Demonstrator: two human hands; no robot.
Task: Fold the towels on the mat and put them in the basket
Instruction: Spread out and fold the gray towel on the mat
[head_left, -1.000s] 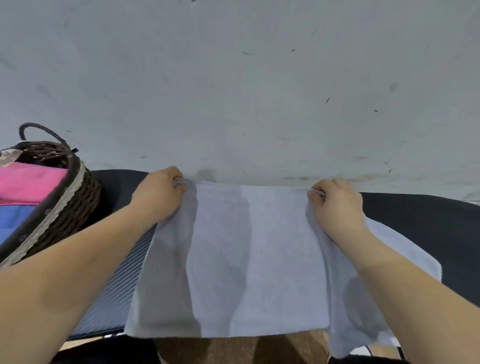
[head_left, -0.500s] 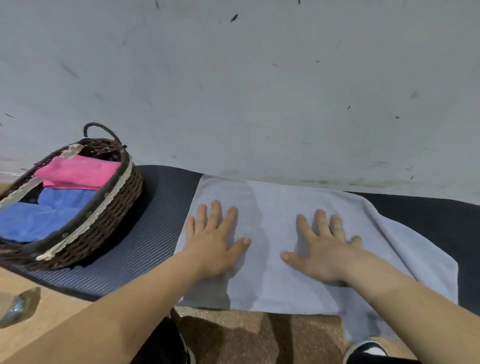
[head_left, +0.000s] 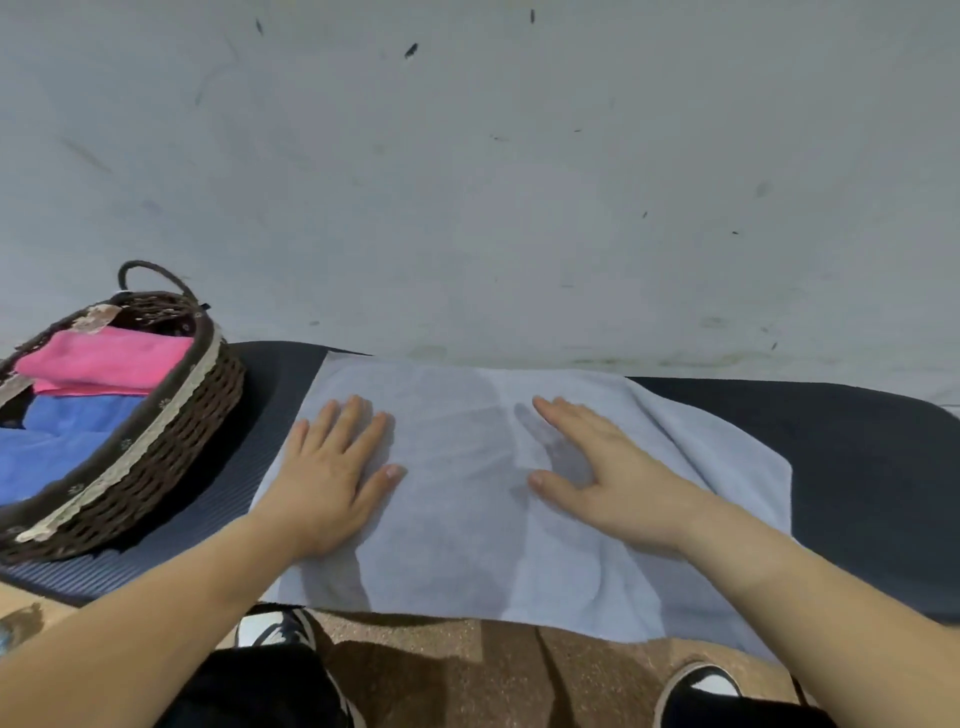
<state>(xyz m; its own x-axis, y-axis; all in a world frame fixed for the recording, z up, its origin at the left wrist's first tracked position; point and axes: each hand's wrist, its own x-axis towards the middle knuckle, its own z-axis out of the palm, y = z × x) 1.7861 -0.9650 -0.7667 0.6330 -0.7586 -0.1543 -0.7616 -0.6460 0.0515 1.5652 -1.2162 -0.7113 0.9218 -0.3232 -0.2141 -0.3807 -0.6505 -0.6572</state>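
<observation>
on the mat (head_left: 857, 447) | pale grey towel (head_left: 467, 519) folded, smooth | left hand (head_left: 332, 467), right hand (head_left: 597, 473) flat, gripping nothing

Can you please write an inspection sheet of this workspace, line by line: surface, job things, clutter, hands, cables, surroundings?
Surface: dark ribbed mat on the floor, against a wall.
Job's things: light blue towel spread on the mat, its near edge hanging past the mat's front; wicker basket at left on the mat, holding a pink towel above a blue towel.
Clutter: nothing seen on the mat.
Hands: left hand flat on the towel, fingers spread; right hand open on the towel, holding nothing.
Cables: nothing seen.
Surroundings: grey scuffed wall; the person's shoes and brown floor at the bottom.
</observation>
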